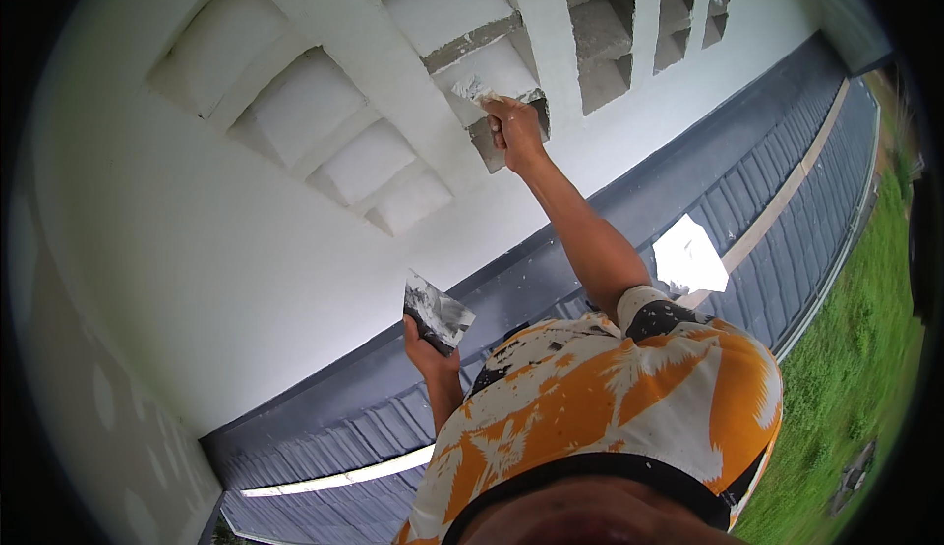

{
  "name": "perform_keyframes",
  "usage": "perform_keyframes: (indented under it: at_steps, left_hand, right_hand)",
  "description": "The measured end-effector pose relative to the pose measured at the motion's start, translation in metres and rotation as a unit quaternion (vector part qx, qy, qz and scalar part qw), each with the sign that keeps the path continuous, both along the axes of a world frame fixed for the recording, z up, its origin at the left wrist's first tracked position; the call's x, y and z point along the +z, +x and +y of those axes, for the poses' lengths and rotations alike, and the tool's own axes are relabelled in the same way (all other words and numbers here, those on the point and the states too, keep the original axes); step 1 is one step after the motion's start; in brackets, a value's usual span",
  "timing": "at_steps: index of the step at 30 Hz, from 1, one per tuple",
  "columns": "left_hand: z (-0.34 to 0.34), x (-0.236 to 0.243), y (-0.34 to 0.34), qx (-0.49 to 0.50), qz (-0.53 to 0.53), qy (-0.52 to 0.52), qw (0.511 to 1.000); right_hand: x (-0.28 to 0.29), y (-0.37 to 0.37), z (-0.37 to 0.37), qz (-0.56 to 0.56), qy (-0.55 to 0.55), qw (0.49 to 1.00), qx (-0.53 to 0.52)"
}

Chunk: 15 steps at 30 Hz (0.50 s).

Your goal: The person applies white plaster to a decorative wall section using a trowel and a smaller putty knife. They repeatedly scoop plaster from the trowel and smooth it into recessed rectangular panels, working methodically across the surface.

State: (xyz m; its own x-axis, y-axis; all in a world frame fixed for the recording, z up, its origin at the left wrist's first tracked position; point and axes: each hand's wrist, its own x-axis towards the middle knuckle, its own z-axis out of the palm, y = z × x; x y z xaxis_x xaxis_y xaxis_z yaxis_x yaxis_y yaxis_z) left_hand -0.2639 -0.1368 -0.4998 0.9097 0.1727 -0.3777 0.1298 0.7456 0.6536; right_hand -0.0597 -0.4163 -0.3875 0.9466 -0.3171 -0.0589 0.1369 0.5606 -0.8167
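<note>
My right hand (516,134) stretches up to a recess (492,65) in the white wall, fingers wrapped round the handle of a putty knife (472,88). Its blade, smeared with white, lies against the recess's lower part; the hand hides most of the handle. Lower down, in front of the wall, my left hand (430,353) grips a wide scraper (438,314) with a dark handle part. White and grey paste is smeared over the scraper's flat blade.
Other stepped recesses (305,103) line the white wall (246,289), some smooth white, some rough grey. Below the wall runs a sloping roof of dark grey tiles (787,172). A bright white sheet-like thing (690,255) lies on it. Grass (846,358) shows beyond the roof edge.
</note>
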Motion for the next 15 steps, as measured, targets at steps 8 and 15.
perform_keyframes:
  at_steps: [8,15]
  left_hand:
    - [-0.01,0.007,0.0,-0.009,0.006,-0.02,1.0]
    - [-0.014,0.004,-0.006,-0.008,0.002,-0.011,1.0]
  right_hand:
    - [0.03,0.065,-0.062,0.049,0.121,0.95,0.285]
    - [0.045,0.062,-0.07,-0.007,0.122,0.962,0.244]
